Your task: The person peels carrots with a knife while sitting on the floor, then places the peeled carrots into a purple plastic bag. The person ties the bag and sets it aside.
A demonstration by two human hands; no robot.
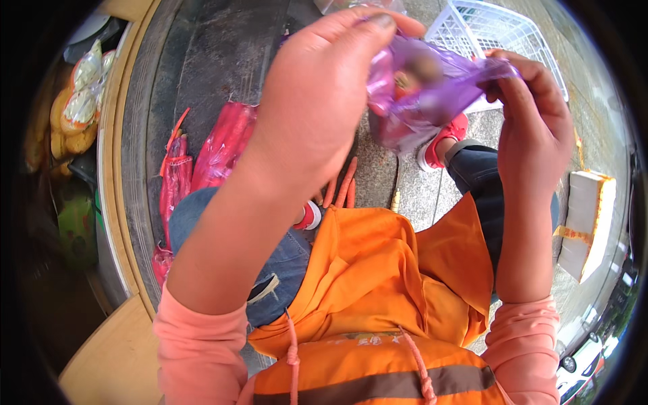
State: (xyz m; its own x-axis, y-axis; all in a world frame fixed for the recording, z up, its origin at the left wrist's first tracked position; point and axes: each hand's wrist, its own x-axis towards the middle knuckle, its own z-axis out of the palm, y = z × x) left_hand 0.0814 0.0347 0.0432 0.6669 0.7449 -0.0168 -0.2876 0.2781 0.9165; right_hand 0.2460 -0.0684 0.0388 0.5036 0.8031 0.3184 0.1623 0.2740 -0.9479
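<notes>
A thin purple plastic bag (455, 96) is stretched between my two hands, up in front of me. My left hand (319, 96) pinches its left edge between thumb and fingers. At the opposite edge, my right hand (531, 101) grips a gathered bit of the film. Through the bag's opening, something round and reddish with a pale yellowish end (402, 83) shows; blur hides what exactly it is. Below the bag, several carrots (347, 185) lie on the ground between my feet, partly covered by my orange apron (374, 263).
Pink plastic bags (223, 144) holding long items lie left of my knee. A white plastic basket (511, 30) stands ahead on the right. A white foam box (582, 223) with yellow tape is at far right. Bagged produce (83, 96) lies beyond a wooden edge (114, 116) at left.
</notes>
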